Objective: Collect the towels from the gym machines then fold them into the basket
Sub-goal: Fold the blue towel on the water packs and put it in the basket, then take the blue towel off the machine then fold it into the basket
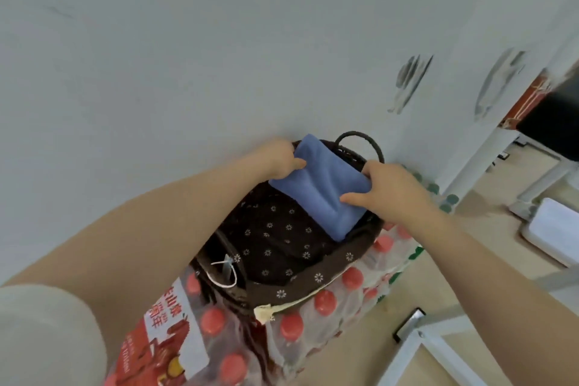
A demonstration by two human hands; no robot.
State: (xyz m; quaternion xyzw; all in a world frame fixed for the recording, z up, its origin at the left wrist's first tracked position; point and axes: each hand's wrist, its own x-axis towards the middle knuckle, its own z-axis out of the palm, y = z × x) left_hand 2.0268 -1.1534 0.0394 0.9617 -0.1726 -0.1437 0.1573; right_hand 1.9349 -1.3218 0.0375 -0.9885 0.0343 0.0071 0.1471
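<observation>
Against a pale wall, the left hand (279, 158) and right hand (390, 188) pinch opposite edges of a folded blue cloth towel (319, 185) between them. It sits at the far end of a dark wicker basket (316, 279) with floral lining, atop shrink-wrapped red-capped bottles (291, 327).

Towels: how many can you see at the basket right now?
1. A folded blue towel is held by the left hand and right hand over the far end of the basket. Its visible lining is bare.
</observation>
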